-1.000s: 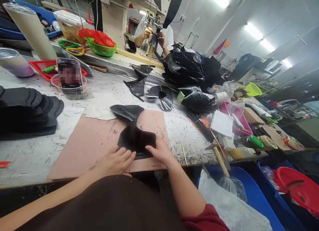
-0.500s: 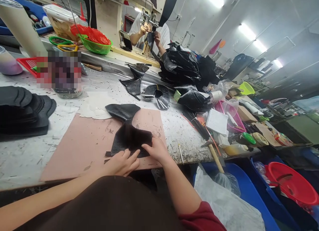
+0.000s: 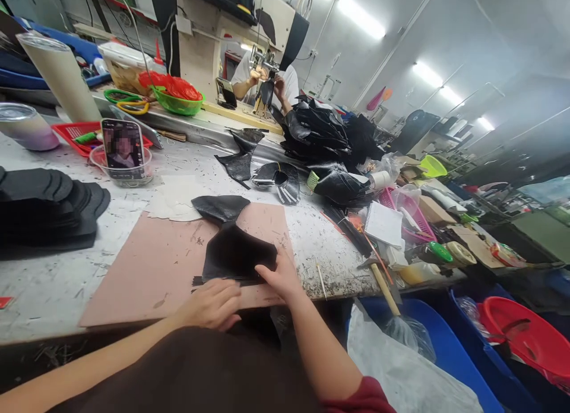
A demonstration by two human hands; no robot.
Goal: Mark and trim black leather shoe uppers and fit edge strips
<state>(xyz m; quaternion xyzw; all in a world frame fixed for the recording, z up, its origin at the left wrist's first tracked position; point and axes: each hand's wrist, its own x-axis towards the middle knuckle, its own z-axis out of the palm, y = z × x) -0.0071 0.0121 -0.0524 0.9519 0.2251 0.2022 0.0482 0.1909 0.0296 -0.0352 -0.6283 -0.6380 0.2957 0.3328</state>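
Note:
A black leather piece (image 3: 238, 256), narrow in the middle and wider at both ends, lies on a pinkish board (image 3: 142, 270) at the front of the workbench. My right hand (image 3: 284, 276) pinches its right edge, thumb on top and the other fingers partly hidden behind the edge. Along the piece's near edge my left hand (image 3: 216, 303) lies with its fingers stretched out, pressing down on the edge. Dark strip ends (image 3: 198, 280) stick out from under the lower left corner.
Stacked black cut pieces (image 3: 48, 211) are at left. A phone (image 3: 122, 149) leans in a clear tub. Beyond are black leather parts (image 3: 278, 178) and a co-worker at a sewing machine (image 3: 265, 63). A white pen-like stick (image 3: 321, 280), hammer (image 3: 385, 288) and notebook (image 3: 383, 223) lie right.
My left hand has slid slightly down and left, off the leather's middle to its near edge. My right hand keeps its hold on the right edge. The camera view has shifted a little.

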